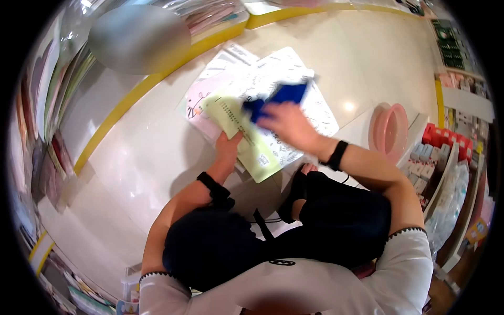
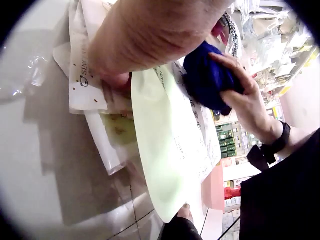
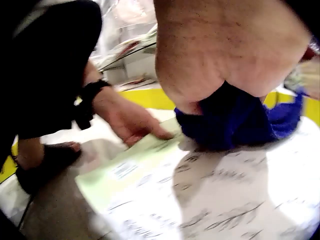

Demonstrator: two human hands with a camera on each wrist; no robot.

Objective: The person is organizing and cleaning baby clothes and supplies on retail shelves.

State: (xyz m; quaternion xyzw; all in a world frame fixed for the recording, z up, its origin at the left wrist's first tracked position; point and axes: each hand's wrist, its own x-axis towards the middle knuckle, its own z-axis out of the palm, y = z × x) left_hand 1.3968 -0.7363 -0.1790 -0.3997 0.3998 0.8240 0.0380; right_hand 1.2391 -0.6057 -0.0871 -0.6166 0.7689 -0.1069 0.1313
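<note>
My right hand (image 1: 290, 124) grips a bunched dark blue cloth (image 1: 290, 93), blurred in the head view, over a pile of flat packets. In the right wrist view the cloth (image 3: 235, 122) lies close against a white packet (image 3: 225, 200) printed with black leaf sprigs and writing. My left hand (image 1: 228, 147) pinches the near left edge of a pale green packet (image 1: 257, 157), its thumb on top. That green packet (image 2: 162, 150) slants downward in the left wrist view. Under it shows a pink packet (image 1: 202, 107) with a cartoon face.
A pink basin (image 1: 397, 131) stands at the right beside shelves holding small boxes (image 1: 422, 163). Plastic-wrapped goods (image 1: 58, 89) line the left, above a yellow shelf edge (image 1: 113, 113). Shiny pale floor tiles (image 1: 131, 173) surround the pile. My sandalled foot (image 1: 299, 189) is close to the packets.
</note>
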